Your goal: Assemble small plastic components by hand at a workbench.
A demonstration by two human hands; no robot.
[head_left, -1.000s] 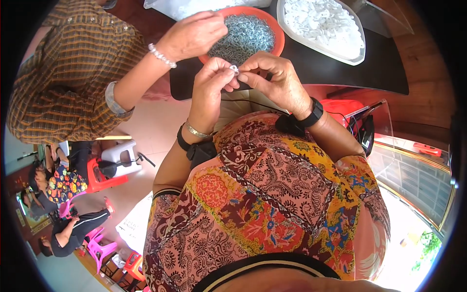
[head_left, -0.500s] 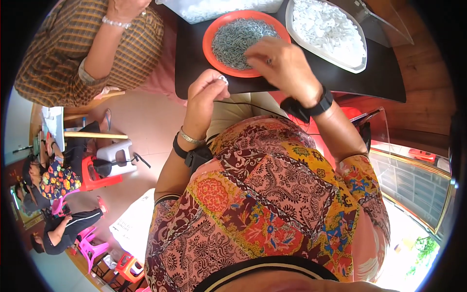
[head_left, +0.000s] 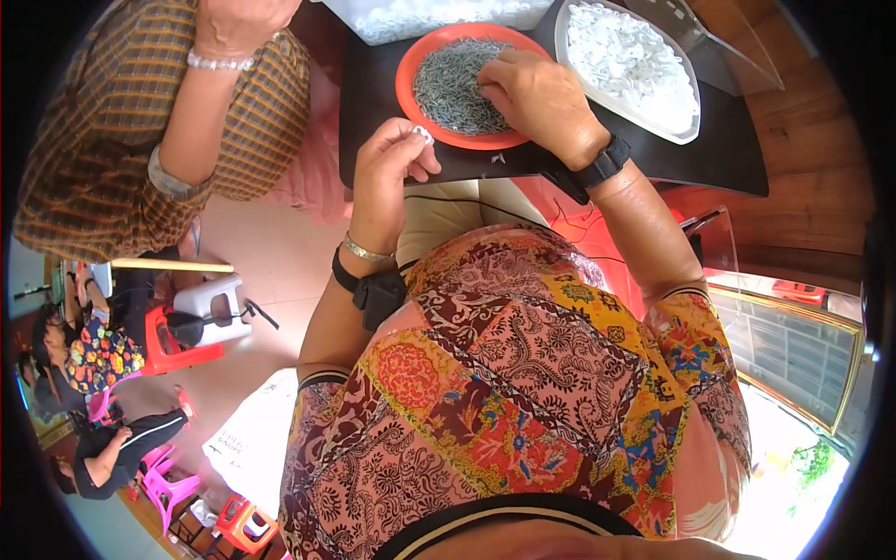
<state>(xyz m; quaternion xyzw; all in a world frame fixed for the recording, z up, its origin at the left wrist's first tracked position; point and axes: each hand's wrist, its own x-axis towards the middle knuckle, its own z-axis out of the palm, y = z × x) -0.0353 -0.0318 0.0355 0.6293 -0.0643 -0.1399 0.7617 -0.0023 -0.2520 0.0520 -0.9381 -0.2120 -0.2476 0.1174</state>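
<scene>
My left hand [head_left: 381,168] is closed, with a small white plastic clip [head_left: 423,135] pinched between thumb and forefinger beside the plate's near left rim. Small grey metal pins [head_left: 457,89], like nails or screws, lie heaped in a round orange-red plate [head_left: 405,86]. Over the plate's right side, my right hand [head_left: 541,101] has its fingers bent together and their tips down at the heap. Whatever those fingertips hold is hidden. One or two loose small pieces [head_left: 497,159] lie on the dark table just below the plate.
A white tray [head_left: 691,126] heaped with white plastic pieces stands right of the plate. Behind is a clear bin [head_left: 373,33] of white pieces. The black table [head_left: 719,159] has its near edge by my lap. Another person's arm [head_left: 210,112] is at the left.
My right hand has come down from just above the plate's near right side onto the metal heap. My left hand has shifted slightly, still pinching the white clip.
</scene>
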